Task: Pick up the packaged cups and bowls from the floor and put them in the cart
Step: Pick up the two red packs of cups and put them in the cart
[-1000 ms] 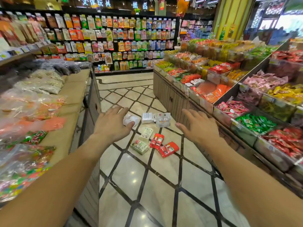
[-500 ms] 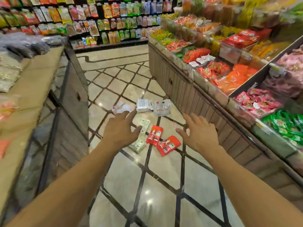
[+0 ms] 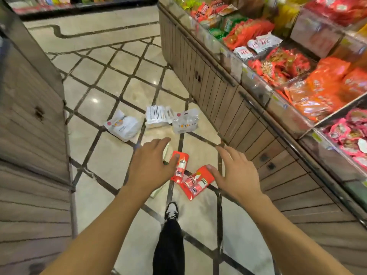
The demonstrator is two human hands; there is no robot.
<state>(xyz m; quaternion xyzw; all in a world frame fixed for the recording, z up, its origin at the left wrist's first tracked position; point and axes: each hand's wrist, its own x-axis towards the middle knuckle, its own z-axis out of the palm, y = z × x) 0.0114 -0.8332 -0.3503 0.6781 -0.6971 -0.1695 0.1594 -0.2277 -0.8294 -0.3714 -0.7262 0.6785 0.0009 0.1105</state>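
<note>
Several packs lie on the tiled floor of a shop aisle. Two red packs lie closest, side by side. Farther off are a white pack, a white pack with a barcode and a clear pack of cups. A pale green pack shows partly under my left hand. My left hand hovers open above the left red pack, holding nothing. My right hand is open too, fingers spread, its thumb by the right red pack. No cart is in view.
A wooden display counter with bins of red and orange snack bags runs along the right. Another wooden counter stands on the left. My leg and shoe stand on the floor just behind the packs.
The view has tilted down and closed in on the floor. Both hands have dropped lower toward the red packs, and my leg and shoe have come into view.
</note>
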